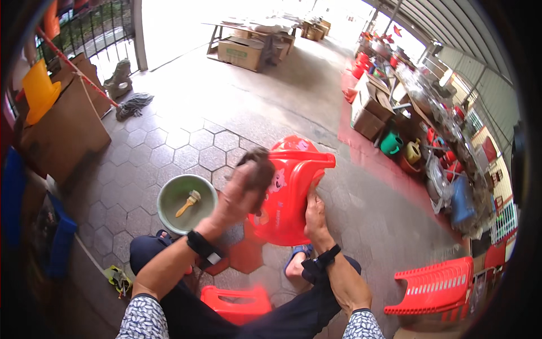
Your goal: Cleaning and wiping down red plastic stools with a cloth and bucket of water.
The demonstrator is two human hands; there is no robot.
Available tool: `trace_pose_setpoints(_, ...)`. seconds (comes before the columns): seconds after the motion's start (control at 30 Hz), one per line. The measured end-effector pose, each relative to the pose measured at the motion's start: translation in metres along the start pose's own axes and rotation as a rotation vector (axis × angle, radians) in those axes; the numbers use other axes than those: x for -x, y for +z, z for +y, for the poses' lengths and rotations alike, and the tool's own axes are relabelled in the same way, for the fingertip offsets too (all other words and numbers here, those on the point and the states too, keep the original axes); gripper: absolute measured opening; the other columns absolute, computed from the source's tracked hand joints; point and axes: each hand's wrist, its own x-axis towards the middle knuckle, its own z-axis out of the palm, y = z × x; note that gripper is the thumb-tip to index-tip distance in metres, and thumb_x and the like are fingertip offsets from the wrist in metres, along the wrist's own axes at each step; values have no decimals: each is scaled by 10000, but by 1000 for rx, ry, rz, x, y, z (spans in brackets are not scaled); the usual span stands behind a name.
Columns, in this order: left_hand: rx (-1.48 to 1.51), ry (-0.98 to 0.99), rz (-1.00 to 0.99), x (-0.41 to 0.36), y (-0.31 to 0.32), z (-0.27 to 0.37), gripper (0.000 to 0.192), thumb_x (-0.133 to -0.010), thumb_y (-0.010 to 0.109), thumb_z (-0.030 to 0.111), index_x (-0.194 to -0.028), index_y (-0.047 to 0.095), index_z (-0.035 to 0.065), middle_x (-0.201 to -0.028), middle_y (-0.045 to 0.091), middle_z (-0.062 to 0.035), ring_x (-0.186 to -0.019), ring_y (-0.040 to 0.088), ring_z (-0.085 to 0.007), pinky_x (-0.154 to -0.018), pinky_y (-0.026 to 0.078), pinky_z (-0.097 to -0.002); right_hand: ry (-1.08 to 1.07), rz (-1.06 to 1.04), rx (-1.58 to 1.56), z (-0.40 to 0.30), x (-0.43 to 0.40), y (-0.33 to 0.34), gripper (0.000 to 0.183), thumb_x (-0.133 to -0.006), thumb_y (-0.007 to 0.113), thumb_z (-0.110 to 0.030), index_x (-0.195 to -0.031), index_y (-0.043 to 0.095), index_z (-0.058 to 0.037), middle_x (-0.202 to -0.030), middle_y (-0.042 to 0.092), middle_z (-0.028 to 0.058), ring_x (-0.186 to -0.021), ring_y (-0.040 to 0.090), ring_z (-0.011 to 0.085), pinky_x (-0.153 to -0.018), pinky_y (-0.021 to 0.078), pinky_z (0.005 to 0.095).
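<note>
My left hand (238, 197) is blurred and grips a dark, bunched cloth (261, 180) in front of a red plastic child's chair (284, 209). The chair is tilted and bears cartoon prints and lettering. On its right edge, my right hand (316, 214) holds it, with the fingers partly hidden behind the plastic. Left of the chair, a pale green basin (165, 218) stands on the floor. A paintbrush with a wooden handle (185, 206) lies inside it. Another red plastic piece with a slot (254, 311) sits between my knees.
A stack of red plastic chairs (436, 286) stands at lower right. Cartons (372, 110), a green watering can (390, 143) and bagged goods line the right side. At left are a mop (134, 106) and a cardboard sheet (63, 131). A table (254, 30) with boxes stands farther off.
</note>
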Motion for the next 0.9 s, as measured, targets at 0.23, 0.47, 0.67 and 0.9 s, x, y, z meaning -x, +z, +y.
trace_pose_setpoints(0.23,-679,64,60,17,60,-30,562,-849,757,242,-1385,600,182,-1604,329,-244,-1457,328,-514,-1166,293,-659,-280,-132,241,36,-2,57,367,-1107,483,-252,-1234,666,40,-1091,739,67,-998,654,120,-874,532,311)
trace_pose_setpoints(0.47,-684,-91,156,-30,40,-31,525,-836,727,189,-1347,605,175,-1524,407,-212,-1362,405,-468,-1093,381,-580,-209,-66,289,23,-6,80,448,-1129,466,-353,-1105,697,30,-878,664,6,-833,560,79,-716,464,292)
trace_pose_setpoints(0.67,-590,-132,191,-25,28,-65,522,-912,672,149,-1422,563,153,-1473,446,-256,-1280,469,-478,-1076,399,-575,-245,-50,487,22,-5,83,568,-1145,372,-412,-802,529,12,-698,464,41,-691,389,133,-609,370,383)
trace_pose_setpoints(0.9,-522,-26,11,32,58,-46,667,-728,727,-18,-1366,625,149,-1567,318,-303,-1379,418,-488,-1125,425,-535,40,-59,-248,31,-41,70,647,-1143,306,-481,-1429,521,58,-1323,638,152,-1176,613,187,-1027,491,354)
